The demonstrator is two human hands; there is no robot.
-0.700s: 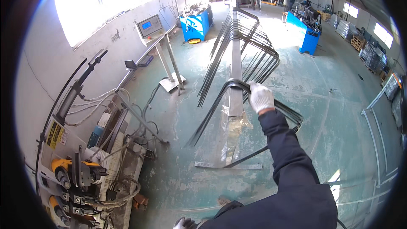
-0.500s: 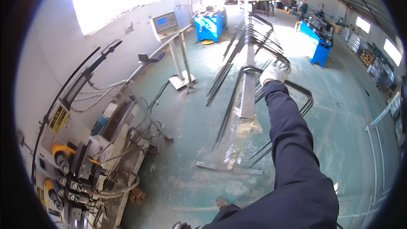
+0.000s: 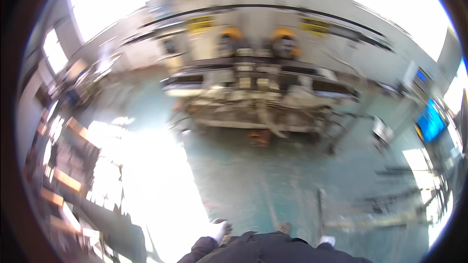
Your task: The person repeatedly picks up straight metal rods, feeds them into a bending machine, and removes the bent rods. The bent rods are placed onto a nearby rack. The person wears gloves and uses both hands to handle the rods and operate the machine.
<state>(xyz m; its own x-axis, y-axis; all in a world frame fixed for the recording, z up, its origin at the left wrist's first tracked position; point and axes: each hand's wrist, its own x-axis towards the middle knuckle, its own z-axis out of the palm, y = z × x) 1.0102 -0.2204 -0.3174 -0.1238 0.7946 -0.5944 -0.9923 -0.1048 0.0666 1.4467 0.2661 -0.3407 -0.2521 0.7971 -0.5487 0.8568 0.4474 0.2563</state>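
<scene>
At the lower edge, my left hand (image 3: 219, 230) hangs in a white glove beside my body. Its fingers look loosely curled, but motion smears them, and I make out nothing held. My right hand (image 3: 327, 240) shows only as a small patch of white glove beyond my dark jacket, its fingers hidden. Off to the right, the rack with dark bent rods (image 3: 390, 197) is badly blurred, and neither hand touches it. Ahead of me stands a long machine (image 3: 253, 75) with two orange-and-black motors, apart from both hands.
Cables and hoses droop along the machine's front, with an orange-brown part (image 3: 260, 138) below. At right are a control box on a post (image 3: 413, 80) and a blue machine (image 3: 431, 122). Stacked goods with orange-brown bars (image 3: 67, 180) stand at left, beside bright sunlit floor.
My view has swung left, from the rod rack to the long machine. My right hand has left the bent rods and dropped to my side; the rack now lies at the right.
</scene>
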